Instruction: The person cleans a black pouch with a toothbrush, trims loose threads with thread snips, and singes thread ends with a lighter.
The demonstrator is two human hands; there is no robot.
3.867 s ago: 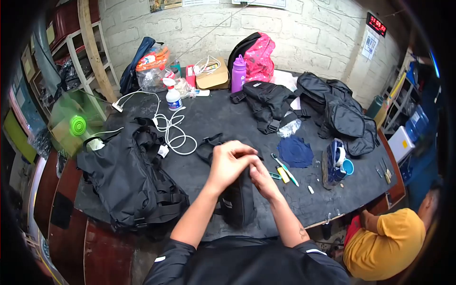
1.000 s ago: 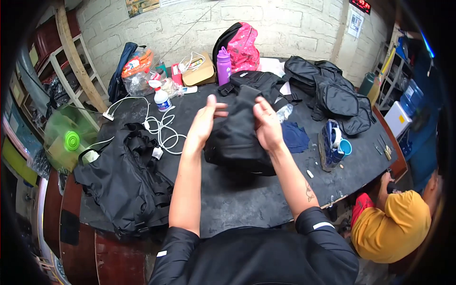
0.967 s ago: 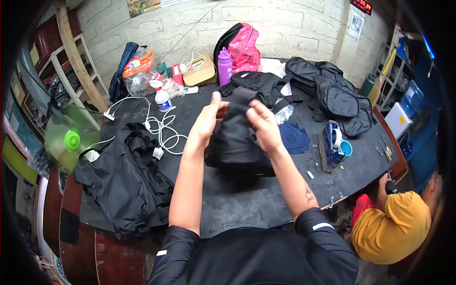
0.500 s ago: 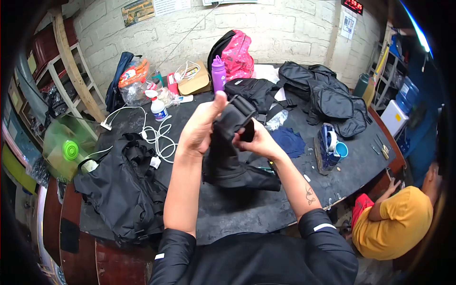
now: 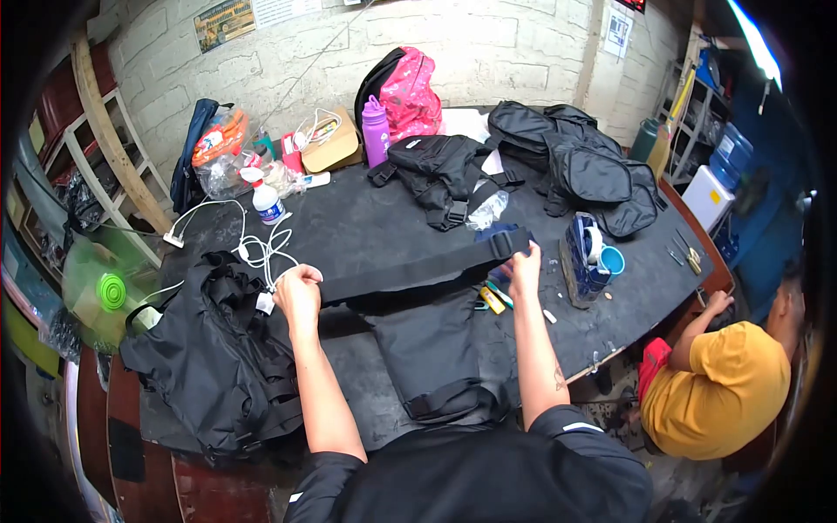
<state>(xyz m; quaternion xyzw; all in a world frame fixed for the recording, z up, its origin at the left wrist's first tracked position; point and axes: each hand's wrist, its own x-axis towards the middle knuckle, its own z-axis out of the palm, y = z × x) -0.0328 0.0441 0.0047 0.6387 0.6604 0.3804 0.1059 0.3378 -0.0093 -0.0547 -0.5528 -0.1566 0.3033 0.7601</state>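
Observation:
A wide black webbing strap (image 5: 410, 275) stretches between my hands above the table. My left hand (image 5: 299, 296) is closed round its left end. At the other end, my right hand (image 5: 524, 272) grips the strap just beside a black plastic buckle (image 5: 503, 245). Beneath the strap, a black fabric bag (image 5: 427, 353) lies flat close to my body; whether the strap is joined to it is hidden. Left of my left hand, a larger black bag (image 5: 214, 357) sits in a heap. A yellow cutter-like tool (image 5: 492, 299) rests near my right wrist.
Several black backpacks (image 5: 593, 170) pile at the back right, near a blue tape holder (image 5: 582, 261). A white spray bottle (image 5: 266, 202), a purple bottle (image 5: 375, 132) and a pink backpack (image 5: 414, 91) stand behind. A person in a yellow shirt (image 5: 724, 388) sits at right.
My hands have spread apart, and the strap that was bunched between them is now pulled out long. The black bag has come down flat on the table. The view has shifted slightly.

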